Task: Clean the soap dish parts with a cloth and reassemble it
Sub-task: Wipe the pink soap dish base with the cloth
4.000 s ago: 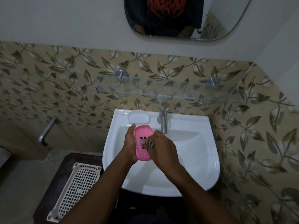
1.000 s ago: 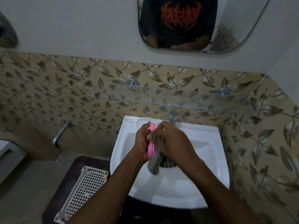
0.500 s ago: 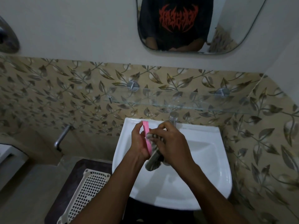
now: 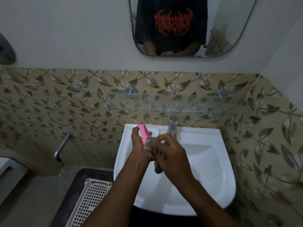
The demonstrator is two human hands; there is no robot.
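Observation:
Over the back left of the white sink (image 4: 213, 169), my left hand (image 4: 139, 145) grips a pink soap dish part (image 4: 143, 132), held on edge and tilted, its top end poking above my fingers. My right hand (image 4: 170, 154) grips a grey striped cloth (image 4: 155, 158) and presses it against the lower right side of the pink part. The cloth's loose end hangs down below my right palm. Most of the pink part's face is hidden by my hands and the cloth.
A chrome tap (image 4: 173, 126) stands at the back of the sink, right beside my right hand. A glass shelf (image 4: 180, 107) runs above it, with a mirror (image 4: 188, 27) higher up. A white perforated basket (image 4: 88, 203) lies on a dark surface at lower left.
The pink part has turned from flat-facing to on edge since four seconds ago. In the last second my right hand and the cloth slid down along it, and the part's top end now shows.

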